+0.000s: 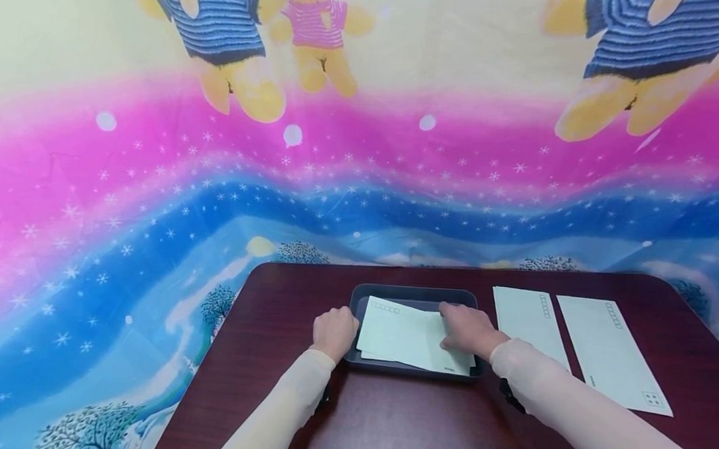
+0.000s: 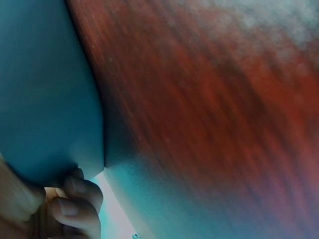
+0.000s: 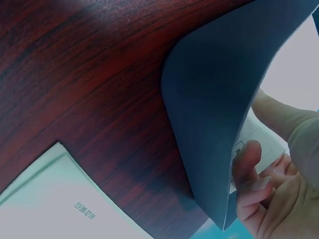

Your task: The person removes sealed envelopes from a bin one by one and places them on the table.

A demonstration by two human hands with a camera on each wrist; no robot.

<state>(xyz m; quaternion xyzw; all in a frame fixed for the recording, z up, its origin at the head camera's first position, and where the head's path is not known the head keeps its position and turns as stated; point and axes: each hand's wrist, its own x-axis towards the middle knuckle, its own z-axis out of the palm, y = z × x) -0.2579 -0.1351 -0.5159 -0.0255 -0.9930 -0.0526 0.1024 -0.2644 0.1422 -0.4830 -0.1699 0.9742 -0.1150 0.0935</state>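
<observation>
A dark grey tray (image 1: 417, 292) stands on the table with white envelopes (image 1: 393, 331) lying overlapped in it. At its left end, my left hand (image 1: 334, 332) grips the rim. The left wrist view shows curled fingers (image 2: 82, 196) at the corner of the tray wall (image 2: 50, 99). My right hand (image 1: 468, 330) is over the tray's right end, holding the upper envelope between thumb and bent fingers. From the right wrist, fingers (image 3: 251, 186) lie by the printed end of an envelope (image 3: 261, 144), partly hidden behind the tray wall (image 3: 209, 99).
On the dark red wooden table (image 1: 253, 382), two groups of white envelopes lie right of the tray: a near one (image 1: 522, 318) and a farther one (image 1: 612, 353). The right forearm crosses over them. A patterned cloth (image 1: 363, 150) hangs behind the table's far edge.
</observation>
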